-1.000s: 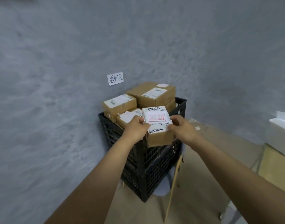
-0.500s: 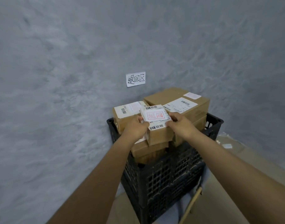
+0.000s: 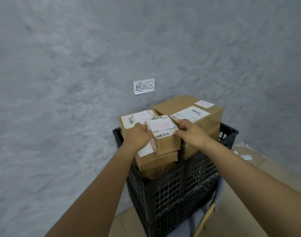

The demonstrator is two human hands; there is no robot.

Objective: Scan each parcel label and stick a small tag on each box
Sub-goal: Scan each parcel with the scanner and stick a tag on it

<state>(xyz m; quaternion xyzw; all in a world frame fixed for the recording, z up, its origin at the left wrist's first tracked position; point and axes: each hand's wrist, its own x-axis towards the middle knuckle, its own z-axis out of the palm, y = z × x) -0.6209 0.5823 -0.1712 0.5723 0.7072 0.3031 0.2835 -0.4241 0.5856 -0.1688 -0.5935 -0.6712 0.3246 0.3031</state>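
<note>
Item: small parcel [image 3: 163, 132], brown cardboard, held over the heaped boxes in a black crate [image 3: 180, 190]. It is gripped at its left side by the left hand [image 3: 137, 135] and at its right edge by the right hand [image 3: 189, 132], fingers curled onto the box on both sides; nothing else is held. The label side is kept upward and level, apparently so that the parcel can be set down on the pile with its markings readable.

Markings: a white shipping label covers the top, with one barcode at the far edge and one at the near edge. A tag with a red frame and red characters, read as 退回, is stuck at the centre, so this box is judged already tagged.

Associated items: a large box [image 3: 189, 110] at the rear right, bearing a white barcode label and a small pale tag with faint red print; a rear-left box [image 3: 129, 120] with a barcoded label and a faint red stamp; further boxes beneath, partly hidden.

Location sign: a white paper sign [image 3: 143, 86] on the grey wall above the crate, handwritten 退回区. The crate is judged the returns deposit point.
</note>
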